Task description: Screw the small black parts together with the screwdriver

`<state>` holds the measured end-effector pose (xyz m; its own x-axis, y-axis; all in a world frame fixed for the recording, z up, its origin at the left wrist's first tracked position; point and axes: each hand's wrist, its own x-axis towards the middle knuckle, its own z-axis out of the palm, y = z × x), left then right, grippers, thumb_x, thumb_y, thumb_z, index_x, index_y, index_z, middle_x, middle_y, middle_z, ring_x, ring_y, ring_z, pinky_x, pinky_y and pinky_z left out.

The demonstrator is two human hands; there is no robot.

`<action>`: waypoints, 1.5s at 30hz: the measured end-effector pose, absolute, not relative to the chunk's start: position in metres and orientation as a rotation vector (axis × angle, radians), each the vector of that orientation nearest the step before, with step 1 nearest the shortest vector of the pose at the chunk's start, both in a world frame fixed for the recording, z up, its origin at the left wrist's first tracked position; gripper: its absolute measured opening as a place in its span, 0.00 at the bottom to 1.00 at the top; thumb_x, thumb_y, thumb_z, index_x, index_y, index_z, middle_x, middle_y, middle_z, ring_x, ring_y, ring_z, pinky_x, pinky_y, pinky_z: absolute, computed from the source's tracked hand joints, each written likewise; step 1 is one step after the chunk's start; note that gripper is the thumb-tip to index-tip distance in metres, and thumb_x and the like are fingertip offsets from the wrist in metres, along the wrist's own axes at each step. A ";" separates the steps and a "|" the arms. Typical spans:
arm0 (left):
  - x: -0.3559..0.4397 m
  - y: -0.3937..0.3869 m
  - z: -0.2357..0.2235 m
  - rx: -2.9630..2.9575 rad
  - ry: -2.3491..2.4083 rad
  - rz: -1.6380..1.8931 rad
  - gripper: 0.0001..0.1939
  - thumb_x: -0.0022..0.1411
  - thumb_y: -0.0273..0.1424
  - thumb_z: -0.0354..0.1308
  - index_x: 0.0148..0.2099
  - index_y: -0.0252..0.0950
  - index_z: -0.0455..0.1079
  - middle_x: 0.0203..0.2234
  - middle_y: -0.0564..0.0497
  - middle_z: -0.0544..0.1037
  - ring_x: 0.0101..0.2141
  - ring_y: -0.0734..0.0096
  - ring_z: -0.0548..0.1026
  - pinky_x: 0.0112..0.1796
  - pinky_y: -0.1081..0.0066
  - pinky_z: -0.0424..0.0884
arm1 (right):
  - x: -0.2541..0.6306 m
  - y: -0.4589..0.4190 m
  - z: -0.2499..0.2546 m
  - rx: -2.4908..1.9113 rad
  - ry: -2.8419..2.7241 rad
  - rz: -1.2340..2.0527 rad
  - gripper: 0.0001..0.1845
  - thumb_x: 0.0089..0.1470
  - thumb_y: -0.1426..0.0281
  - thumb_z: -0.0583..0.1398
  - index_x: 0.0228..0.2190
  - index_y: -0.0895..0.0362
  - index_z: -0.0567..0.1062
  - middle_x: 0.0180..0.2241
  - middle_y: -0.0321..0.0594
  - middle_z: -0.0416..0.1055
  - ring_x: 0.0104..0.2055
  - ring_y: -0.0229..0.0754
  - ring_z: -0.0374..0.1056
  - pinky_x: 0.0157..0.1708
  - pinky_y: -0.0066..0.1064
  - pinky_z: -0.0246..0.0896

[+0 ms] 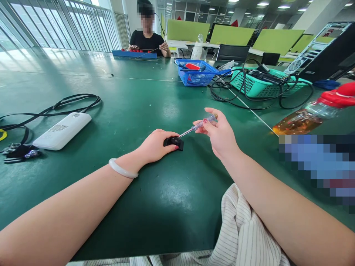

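Note:
On the green table, my left hand (158, 145) grips a small black block-like part (177, 143), thumb on the near side and fingers over the far side. What exactly the part is, I cannot make out. My right hand (220, 131) is closed around the clear handle of a screwdriver (194, 128). Its metal shaft slants down to the left, and the tip meets the top of the black part or lies just over it. The fingers of my left hand partly hide the black part.
A white power bank (63, 130) and black cables (74, 99) lie left. Far off are a blue basket (195, 78) and a teal basket (257, 87) with cables. A red-capped bottle (307, 116) is at right. Across the table a person (148, 42) handles a blue strip (134, 54).

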<state>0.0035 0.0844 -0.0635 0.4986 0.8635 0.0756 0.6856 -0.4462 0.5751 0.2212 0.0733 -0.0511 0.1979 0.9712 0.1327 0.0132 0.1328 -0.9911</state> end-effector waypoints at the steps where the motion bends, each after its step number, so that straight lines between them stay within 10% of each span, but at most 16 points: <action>1: 0.004 0.084 -0.064 2.266 1.274 0.498 0.22 0.64 0.40 0.61 0.58 0.45 0.77 0.49 0.49 0.82 0.53 0.53 0.73 0.58 0.54 0.70 | 0.221 0.074 -0.051 -1.192 -1.126 0.955 0.19 0.58 0.64 0.63 0.50 0.48 0.68 0.31 0.29 0.77 0.30 0.36 0.74 0.48 0.42 0.74; 45: 0.003 0.085 -0.065 2.285 1.279 0.495 0.23 0.64 0.40 0.61 0.60 0.45 0.76 0.51 0.49 0.82 0.54 0.52 0.73 0.58 0.54 0.70 | 0.222 0.075 -0.051 -1.108 -1.043 1.016 0.06 0.61 0.70 0.58 0.41 0.49 0.67 0.32 0.31 0.79 0.29 0.34 0.73 0.47 0.39 0.73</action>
<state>0.0031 0.0849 -0.0651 0.5000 0.8623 0.0807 0.6919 -0.4538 0.5615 0.2225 0.0753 -0.0511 0.2042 0.9705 0.1284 -0.1030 0.1517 -0.9831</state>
